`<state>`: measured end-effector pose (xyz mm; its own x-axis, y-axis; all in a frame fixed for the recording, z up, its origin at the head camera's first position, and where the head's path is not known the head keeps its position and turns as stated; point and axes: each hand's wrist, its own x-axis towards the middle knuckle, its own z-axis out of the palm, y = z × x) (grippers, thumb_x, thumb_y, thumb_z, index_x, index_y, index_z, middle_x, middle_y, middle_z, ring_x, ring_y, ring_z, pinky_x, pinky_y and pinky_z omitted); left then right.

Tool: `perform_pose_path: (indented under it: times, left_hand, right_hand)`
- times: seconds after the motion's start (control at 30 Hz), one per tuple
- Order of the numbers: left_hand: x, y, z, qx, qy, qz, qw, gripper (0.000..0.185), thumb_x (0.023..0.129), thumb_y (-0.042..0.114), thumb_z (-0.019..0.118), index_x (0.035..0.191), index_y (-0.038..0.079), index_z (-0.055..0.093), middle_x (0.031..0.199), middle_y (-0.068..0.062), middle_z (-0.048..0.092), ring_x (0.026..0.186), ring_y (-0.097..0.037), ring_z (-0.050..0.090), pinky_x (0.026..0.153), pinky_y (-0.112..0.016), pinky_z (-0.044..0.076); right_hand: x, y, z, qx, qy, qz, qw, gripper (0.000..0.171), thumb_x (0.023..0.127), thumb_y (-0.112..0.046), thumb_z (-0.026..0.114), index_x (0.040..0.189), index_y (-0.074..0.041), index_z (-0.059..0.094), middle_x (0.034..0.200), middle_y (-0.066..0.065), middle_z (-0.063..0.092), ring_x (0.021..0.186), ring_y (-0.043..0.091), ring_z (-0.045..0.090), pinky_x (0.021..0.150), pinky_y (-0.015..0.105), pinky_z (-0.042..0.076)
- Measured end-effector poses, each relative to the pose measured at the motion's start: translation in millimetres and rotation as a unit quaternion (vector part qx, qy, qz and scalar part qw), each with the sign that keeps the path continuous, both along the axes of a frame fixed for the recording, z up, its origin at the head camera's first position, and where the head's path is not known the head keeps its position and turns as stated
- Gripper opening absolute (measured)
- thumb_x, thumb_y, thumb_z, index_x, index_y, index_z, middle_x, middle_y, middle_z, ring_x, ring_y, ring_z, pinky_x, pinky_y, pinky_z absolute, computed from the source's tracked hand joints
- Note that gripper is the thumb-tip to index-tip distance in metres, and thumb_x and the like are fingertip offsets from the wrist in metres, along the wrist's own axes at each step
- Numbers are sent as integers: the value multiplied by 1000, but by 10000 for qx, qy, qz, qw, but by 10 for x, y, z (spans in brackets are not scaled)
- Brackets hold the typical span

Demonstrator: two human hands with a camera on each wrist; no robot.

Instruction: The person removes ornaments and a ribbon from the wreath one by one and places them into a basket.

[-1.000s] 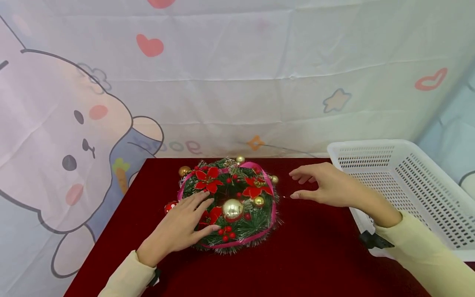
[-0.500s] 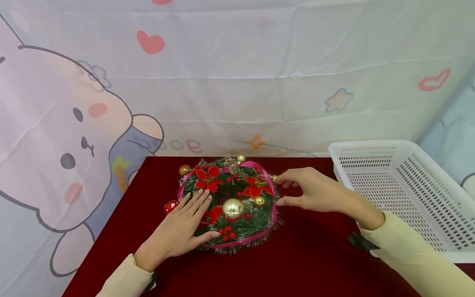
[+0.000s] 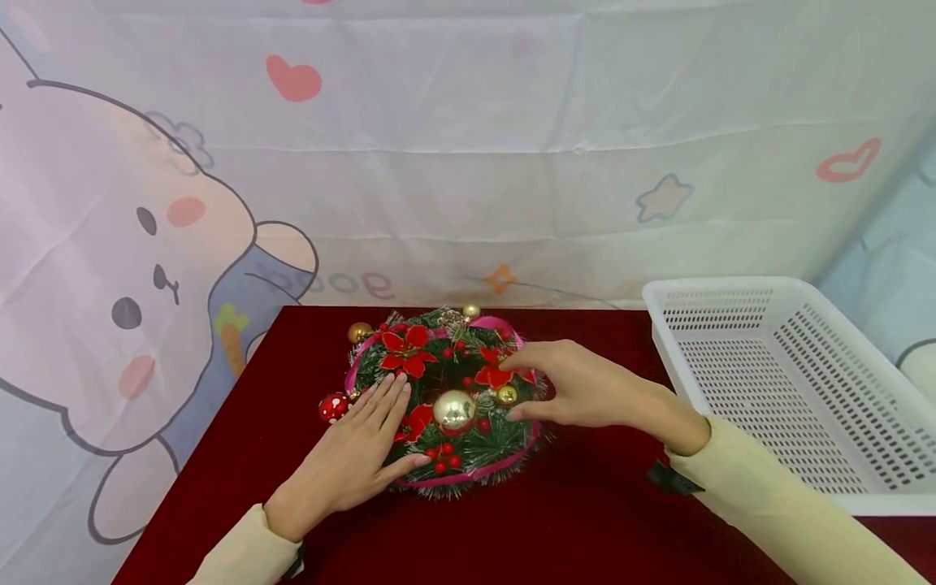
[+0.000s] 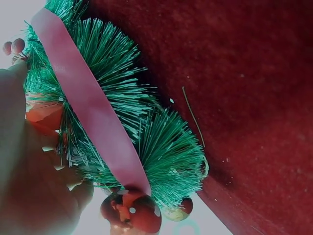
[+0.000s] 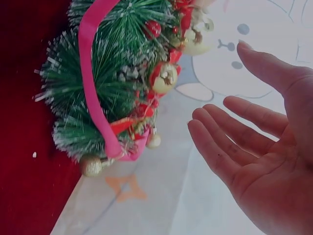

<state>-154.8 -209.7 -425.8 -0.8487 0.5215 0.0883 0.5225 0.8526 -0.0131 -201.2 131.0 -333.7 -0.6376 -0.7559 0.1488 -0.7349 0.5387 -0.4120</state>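
A Christmas wreath (image 3: 486, 439) of green needles, red poinsettias, a pink ribbon and a big gold ball (image 3: 454, 410) lies on the dark red table (image 3: 585, 512). My left hand (image 3: 366, 443) rests flat on its near left part, fingers straight. The left wrist view shows the needles and ribbon (image 4: 161, 147) close up beside that hand (image 4: 29, 196). My right hand (image 3: 563, 382) hovers over the wreath's right side with its fingers stretched out. In the right wrist view its palm (image 5: 254, 152) is open and apart from the wreath (image 5: 102, 93).
A white perforated plastic basket (image 3: 724, 284) stands on the table's right side, close to my right forearm. A printed cloth backdrop (image 3: 468, 162) hangs just behind the table. A small red ball (image 3: 332, 406) sticks out at the wreath's left edge.
My right hand has moved left from beside the basket to over the wreath's right side. The left hand has stayed flat on the wreath.
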Motion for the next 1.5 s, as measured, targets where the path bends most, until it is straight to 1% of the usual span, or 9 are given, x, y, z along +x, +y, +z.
perform_pose_path:
  times: [0.2,0.3,0.43,0.5,0.63,0.83,1.07,1.33,1.5]
  left_hand:
    - [14,14,-22,30,156,-20,9999,96,102,73,43,165,1,30,176,-15,23,164,-34,24,131,-53,30]
    - [24,13,-25,26,226,-56,9997,95,102,72,44,164,1,32,175,-16,25,163,-35,26,130,-54,32]
    - [26,9,-22,27,225,-44,9997,95,102,72,44,164,1,32,175,-15,26,163,-34,27,130,-53,32]
    - [23,8,-20,32,203,-36,9998,96,102,73,44,165,2,32,175,-14,25,163,-34,26,130,-53,31]
    - [26,2,-19,21,171,-26,9998,96,102,72,45,164,1,32,175,-15,24,164,-34,24,131,-53,30]
    - [25,-6,-15,-74,204,-93,9997,97,101,73,46,165,1,31,175,-15,24,164,-34,24,131,-53,31]
    - [26,-10,5,-82,114,-124,9998,101,99,77,45,166,2,28,177,-14,19,165,-33,22,131,-53,30]
    - [18,-9,19,-82,-9,-152,9998,106,97,82,42,166,3,27,177,-13,18,165,-32,20,132,-52,28]
    - [16,-3,23,-154,-2,-150,9998,108,96,82,43,166,3,27,177,-13,18,165,-33,20,132,-51,28]
  right_hand:
    - [20,-140,-35,169,-141,1,9998,59,93,-39,82,138,-6,66,137,10,71,129,28,67,111,49,55]
    - [22,-213,-57,207,-194,63,9996,60,93,-41,81,140,-6,65,137,9,71,128,27,67,112,52,54]
    - [25,-312,-83,338,-283,167,9989,63,94,-41,80,143,-5,62,142,9,68,132,27,65,112,49,54]
    - [28,-366,-96,424,-305,224,9984,65,94,-40,80,145,-5,60,144,9,67,134,27,64,112,45,55]
    - [36,-473,-146,548,-342,297,9975,70,93,-39,82,149,-6,56,148,8,63,137,26,61,114,43,54]
    - [34,-597,-243,685,-198,381,9967,78,91,-39,84,154,-7,51,152,9,58,138,25,59,114,41,54]
    - [18,-662,-295,748,102,465,9961,77,91,-39,84,153,-9,51,150,7,60,134,23,61,111,39,56]
    - [-6,-708,-317,783,220,480,9955,68,92,-34,83,149,-7,56,142,7,66,125,21,65,105,36,59]
    - [-19,-705,-315,676,226,556,9959,66,92,-31,84,147,-5,58,141,8,67,126,23,66,106,37,59]
